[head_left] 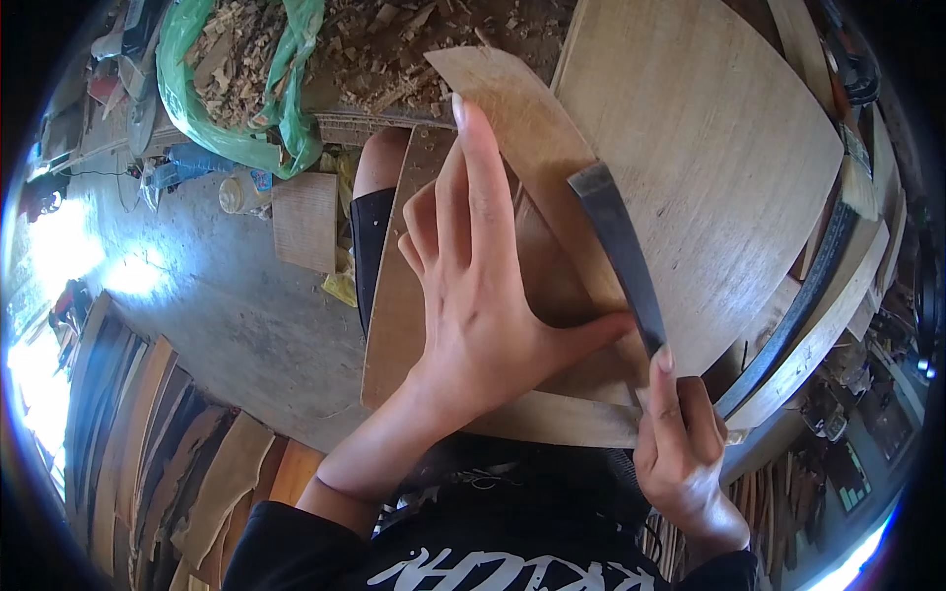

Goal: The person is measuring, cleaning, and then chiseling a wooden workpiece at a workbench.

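Note:
My right hand (685,443) grips the lower end of a dark flat file (621,241), with the index finger laid along it. The file lies against the right edge of a pale curved wooden slat (532,123). My left hand (473,295) is spread beside the slat: its index finger reaches up to the slat's left edge and its thumb stretches across to the lower part. The remaining fingers are loosely bent. Beneath the hand is a brown wooden board (389,360), partly hidden, with a light wooden strip (562,416) along its near side.
A large pale wooden panel (700,148) stands to the right. A brush (855,182) and a dark curved strip (788,320) are beyond it. A green plastic bag (301,118) of wood shavings sits at the upper left. Several boards (148,443) lean at the lower left.

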A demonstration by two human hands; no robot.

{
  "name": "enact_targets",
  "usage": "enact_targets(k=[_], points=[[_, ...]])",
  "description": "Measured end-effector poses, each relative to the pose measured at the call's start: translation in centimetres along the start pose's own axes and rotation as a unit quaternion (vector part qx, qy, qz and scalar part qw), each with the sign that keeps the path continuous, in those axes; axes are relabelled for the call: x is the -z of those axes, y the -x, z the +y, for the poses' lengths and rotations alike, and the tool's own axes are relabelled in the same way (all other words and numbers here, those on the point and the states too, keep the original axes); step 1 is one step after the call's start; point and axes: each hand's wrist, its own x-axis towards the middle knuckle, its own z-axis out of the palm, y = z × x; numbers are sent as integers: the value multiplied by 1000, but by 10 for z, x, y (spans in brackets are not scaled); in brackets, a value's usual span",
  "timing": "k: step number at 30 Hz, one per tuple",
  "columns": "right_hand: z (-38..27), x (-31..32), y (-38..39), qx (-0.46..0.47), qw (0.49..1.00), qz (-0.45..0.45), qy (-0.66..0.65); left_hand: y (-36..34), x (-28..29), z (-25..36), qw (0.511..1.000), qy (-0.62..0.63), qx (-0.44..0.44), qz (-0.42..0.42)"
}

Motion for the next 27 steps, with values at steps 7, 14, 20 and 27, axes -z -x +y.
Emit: enact_targets(k=[7,14,20,27], points=[[12,-6,-5,6,999,-35,21,0,-1,2,1000,-5,0,1],[6,2,13,-58,996,-67,-11,1,0,1,1000,-7,5,0],[5,-1,11,-69,996,-54,-17,0,0,2,1000,-12,3,0],[4,3,-9,-29,997,-73,16,1,-2,1,1000,2,0,-2]])
